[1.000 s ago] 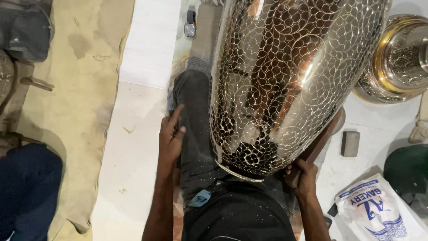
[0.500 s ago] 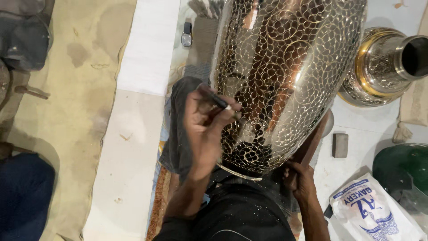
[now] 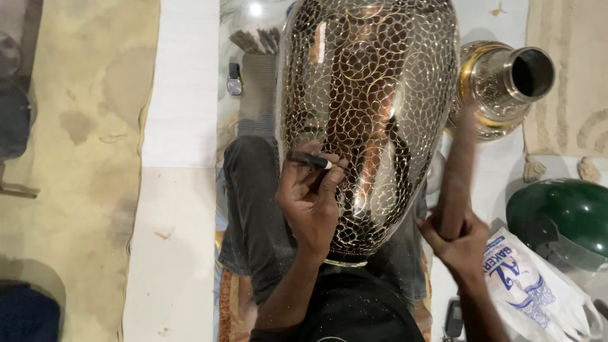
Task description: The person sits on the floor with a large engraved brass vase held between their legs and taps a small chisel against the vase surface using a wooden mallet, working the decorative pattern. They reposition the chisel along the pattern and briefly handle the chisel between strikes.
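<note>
Engraving the big shiny dark metal vase with gold scrollwork [image 3: 373,107] lying across my lap: my left hand [image 3: 310,202] pinches a slim black graver [image 3: 308,160], my right hand [image 3: 459,244] grips a brown wooden mallet [image 3: 457,171]. Next, I judge, a steady tip on the line.

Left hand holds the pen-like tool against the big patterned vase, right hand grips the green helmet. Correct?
Not quite. In the head view the right hand grips a brown stick, not the green helmet beside it. The left hand does hold the tool against the vase.
</note>
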`<state>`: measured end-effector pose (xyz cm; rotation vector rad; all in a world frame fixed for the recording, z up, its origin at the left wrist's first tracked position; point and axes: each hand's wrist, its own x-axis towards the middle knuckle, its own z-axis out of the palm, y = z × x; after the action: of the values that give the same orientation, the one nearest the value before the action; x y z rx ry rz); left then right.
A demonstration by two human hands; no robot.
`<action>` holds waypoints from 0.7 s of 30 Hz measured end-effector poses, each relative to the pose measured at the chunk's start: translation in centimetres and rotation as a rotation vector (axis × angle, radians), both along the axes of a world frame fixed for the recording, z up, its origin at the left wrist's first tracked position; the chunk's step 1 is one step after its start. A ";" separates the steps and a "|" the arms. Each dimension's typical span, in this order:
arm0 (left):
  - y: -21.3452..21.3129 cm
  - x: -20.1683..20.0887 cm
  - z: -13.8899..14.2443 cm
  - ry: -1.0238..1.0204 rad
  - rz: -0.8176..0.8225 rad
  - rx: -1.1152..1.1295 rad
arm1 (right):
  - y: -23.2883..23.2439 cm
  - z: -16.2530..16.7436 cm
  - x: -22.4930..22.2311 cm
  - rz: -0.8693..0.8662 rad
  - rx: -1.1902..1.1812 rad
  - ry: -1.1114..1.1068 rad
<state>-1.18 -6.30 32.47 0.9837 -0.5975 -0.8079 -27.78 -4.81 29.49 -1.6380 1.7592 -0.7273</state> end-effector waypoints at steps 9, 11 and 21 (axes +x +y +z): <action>-0.2 0.8 0.7 -0.325 0.050 0.086 | -9.4 15.0 6.2 0.566 -0.041 0.466; -0.1 0.9 0.4 -0.309 0.064 0.048 | -11.3 17.6 8.2 0.695 -0.082 0.590; 0.2 1.4 -0.5 -0.302 0.078 0.071 | -13.4 26.0 19.6 0.975 0.102 1.426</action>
<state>0.25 -6.14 32.00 1.1983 -0.7885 -0.6188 -8.22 -18.20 55.52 -2.7865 1.2273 1.2293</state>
